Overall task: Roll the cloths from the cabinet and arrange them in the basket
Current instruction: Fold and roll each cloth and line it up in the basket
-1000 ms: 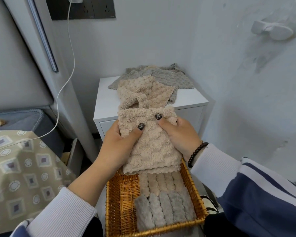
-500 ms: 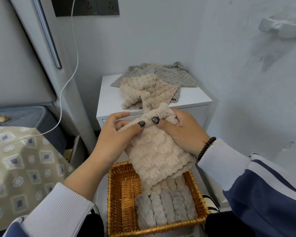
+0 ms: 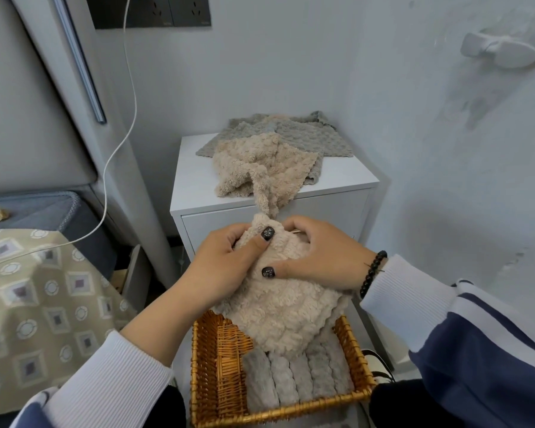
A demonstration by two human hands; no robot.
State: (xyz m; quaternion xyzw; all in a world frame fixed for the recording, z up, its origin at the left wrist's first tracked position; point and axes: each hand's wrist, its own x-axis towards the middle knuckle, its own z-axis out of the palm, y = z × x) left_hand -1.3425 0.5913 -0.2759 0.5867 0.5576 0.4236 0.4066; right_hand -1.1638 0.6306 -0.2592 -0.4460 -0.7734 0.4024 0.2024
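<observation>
**Beige cloth gripped by both hands above the basket**

A beige cloth (image 3: 275,304) is held in the air just over the far end of the wicker basket (image 3: 212,381), its scalloped lower edge hanging down into the basket's mouth. The left hand (image 3: 226,264) is curled round the cloth's upper left side, thumb laid across the front, dark-painted nail showing. The right hand (image 3: 318,257) is clamped on the upper right side, fingers bent over the top edge, thumb pressed flat against the front. The hands are set close together, the thumbs nearly meeting. Both forearms are angled inward from white ribbed cuffs, and a black bead bracelet (image 3: 372,273) is worn at the right wrist. Inside the basket, a row of rolled grey cloths (image 3: 294,378) is packed at the near end. Beyond the basket, a white cabinet (image 3: 192,180) is topped with loose beige and grey cloths (image 3: 266,156).
</observation>
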